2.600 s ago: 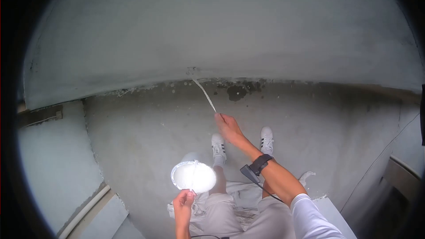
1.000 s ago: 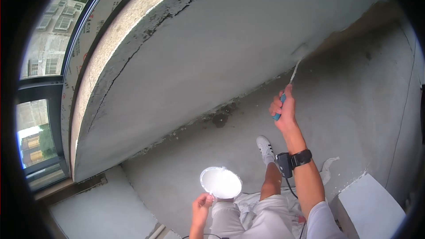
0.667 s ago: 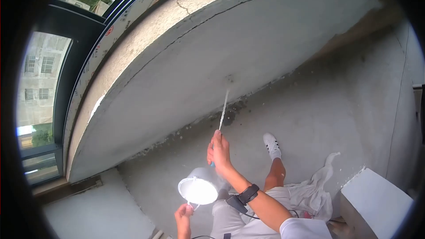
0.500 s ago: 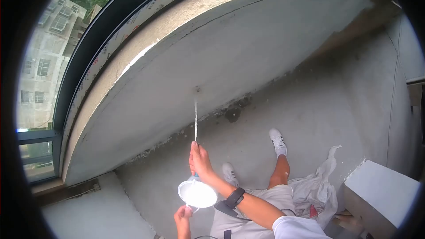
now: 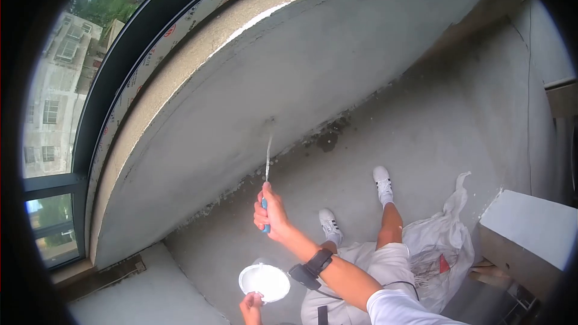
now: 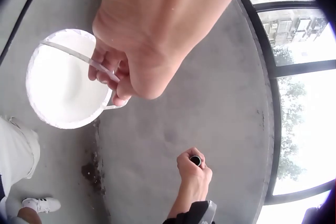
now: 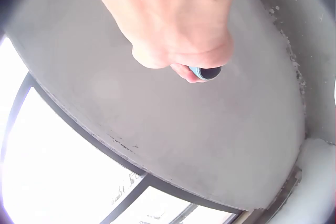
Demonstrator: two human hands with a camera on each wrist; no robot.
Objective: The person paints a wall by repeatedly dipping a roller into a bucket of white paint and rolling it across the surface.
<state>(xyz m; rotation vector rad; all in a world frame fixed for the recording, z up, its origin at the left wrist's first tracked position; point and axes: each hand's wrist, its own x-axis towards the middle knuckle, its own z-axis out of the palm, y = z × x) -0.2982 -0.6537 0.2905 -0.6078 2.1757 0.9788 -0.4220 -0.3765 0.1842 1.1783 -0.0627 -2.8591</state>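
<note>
Fingers of the right hand (image 5: 276,215) are curling round the blue handle of the tool (image 5: 268,159), whose thin, whitish shaft is pointing towards the wall (image 5: 325,54), near a dark mark (image 5: 270,120); whether its tip is touching, the views are not making clear. Those of the left hand (image 5: 250,310) are pinching the thin bail (image 6: 68,50) of the bucket (image 6: 30,90), which is hanging beside the legs, its mouth facing up. Because so narrow a grip is carrying it, the bucket could be swinging or tipping if the bail slips or turns, spilling its white contents on the floor (image 5: 421,120). With the tool reaching well ahead of the hand, a hard push could be twisting the handle or scraping the wall; loose coating could be dripping.
</note>
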